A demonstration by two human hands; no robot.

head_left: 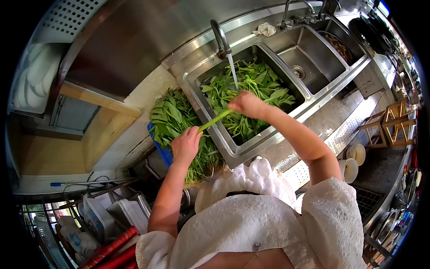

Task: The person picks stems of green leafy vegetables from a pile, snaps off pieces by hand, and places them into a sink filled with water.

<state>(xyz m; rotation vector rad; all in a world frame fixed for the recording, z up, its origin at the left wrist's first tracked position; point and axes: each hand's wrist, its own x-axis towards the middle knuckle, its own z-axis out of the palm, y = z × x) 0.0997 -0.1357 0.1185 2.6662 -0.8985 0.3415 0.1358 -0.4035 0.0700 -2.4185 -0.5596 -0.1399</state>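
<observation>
A long green vegetable stalk (216,120) stretches between my two hands over the left rim of the sink. My left hand (186,144) is closed around its lower end, above a heap of leafy greens (172,114) in a blue crate (164,154). Over the sink basin, my right hand (247,105) is closed on the stalk's other end. Beneath it, more leafy greens (273,85) fill the left basin. A curved faucet (219,38) pours water onto them. My right fingertips are partly hidden.
Beside the greens is a middle steel basin (309,58) with a drain. A crumpled white cloth (265,29) lies on the back ledge. White buckets (349,170) and wooden stools (394,123) stand to the right. Plastic baskets (130,213) are stacked at lower left.
</observation>
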